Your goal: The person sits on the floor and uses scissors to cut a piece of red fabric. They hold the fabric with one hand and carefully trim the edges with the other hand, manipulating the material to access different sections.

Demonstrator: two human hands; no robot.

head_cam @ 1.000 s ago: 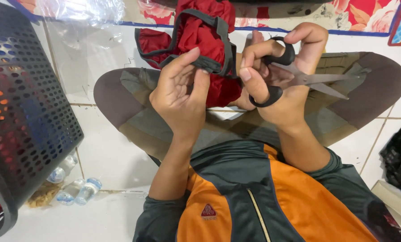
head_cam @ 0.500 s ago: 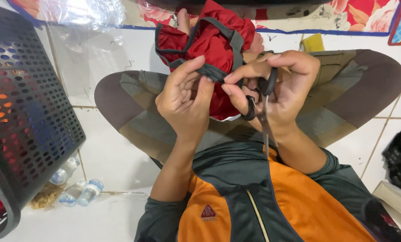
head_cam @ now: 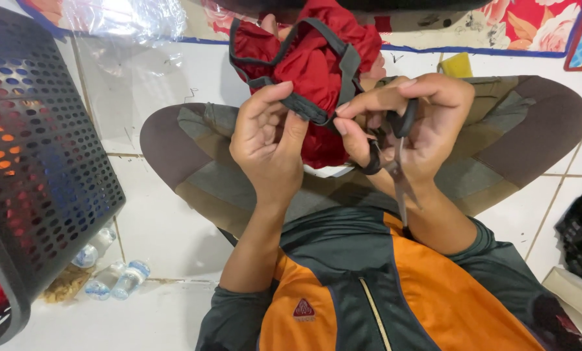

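A red fabric item with grey straps (head_cam: 317, 65) is held up over my crossed legs. My left hand (head_cam: 268, 140) pinches a grey strap (head_cam: 304, 107) between thumb and fingers. My right hand (head_cam: 408, 123) pinches the same strap just beside it with thumb and forefinger. Black-handled scissors (head_cam: 391, 162) hang from the fingers of my right hand, blades shut and pointing down toward my chest.
A black perforated plastic basket (head_cam: 37, 162) stands at the left on the white tiled floor (head_cam: 167, 221). Small plastic bottles (head_cam: 118, 279) lie beside it. Clear plastic wrap (head_cam: 122, 19) lies at the top left, a dark object (head_cam: 580, 234) at the right edge.
The scissors swung from pointing right with blades spread to hanging downward with blades shut. My right fingers came over to pinch the strap beside my left hand.
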